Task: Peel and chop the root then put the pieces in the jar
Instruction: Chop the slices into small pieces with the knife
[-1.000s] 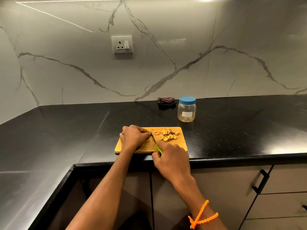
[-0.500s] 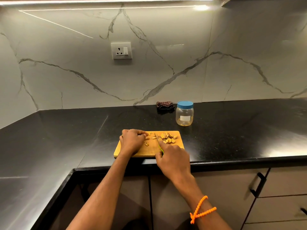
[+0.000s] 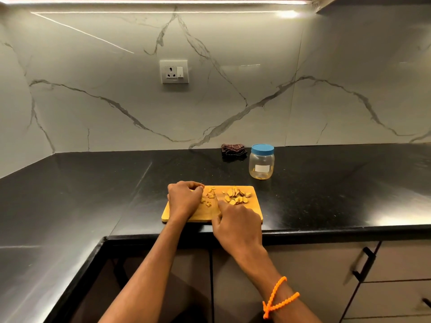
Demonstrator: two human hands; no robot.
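Chopping on cutting board point(image 3: 253, 212), both hands over it, jar point(image 3: 261, 162) capped behind the board's far right corner.
Risk: my left hand point(image 3: 184, 200), fingers curled tight, pinching a root stub I can't really see, sits just beside the knife point(image 3: 216, 198); a slip would likely nick a fingertip. Right hand point(image 3: 238, 226) is wrapped round the knife handle. Small bits could roll off the board. Count: one board, one jar, one knife, one folded cloth point(image 3: 234, 149) behind the board, two clusters of root pieces point(image 3: 235, 197), pieces too small to count.
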